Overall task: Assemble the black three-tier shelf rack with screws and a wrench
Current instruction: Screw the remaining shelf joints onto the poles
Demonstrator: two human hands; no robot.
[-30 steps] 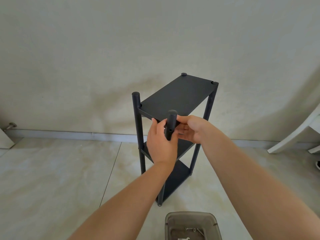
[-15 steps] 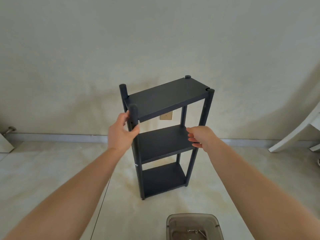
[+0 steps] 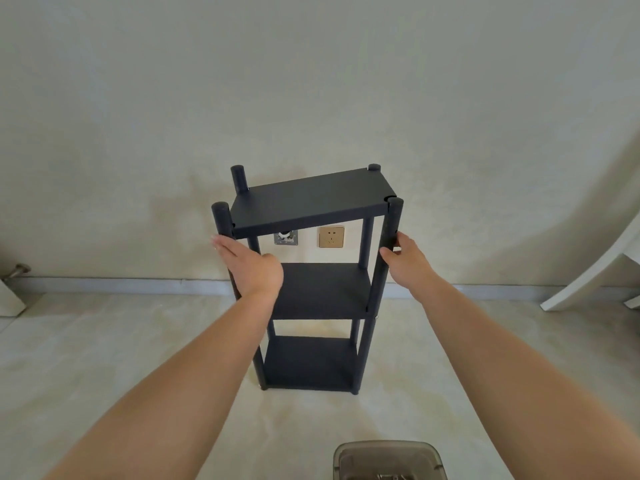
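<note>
— Head view, rack position?

— I see the black shelf rack [image 3: 313, 271] upright on the floor [image 3: 104, 341] at frame centre, before the wall [image 3: 311, 81].

— Hands?

— My left hand [image 3: 251, 268] lies flat, fingers straight and pressed together, against the near-left post [image 3: 221, 220]. My right hand [image 3: 405, 258] curls round the near-right post [image 3: 389, 244]. A grey container [image 3: 388, 460] sits at bottom edge.
</note>
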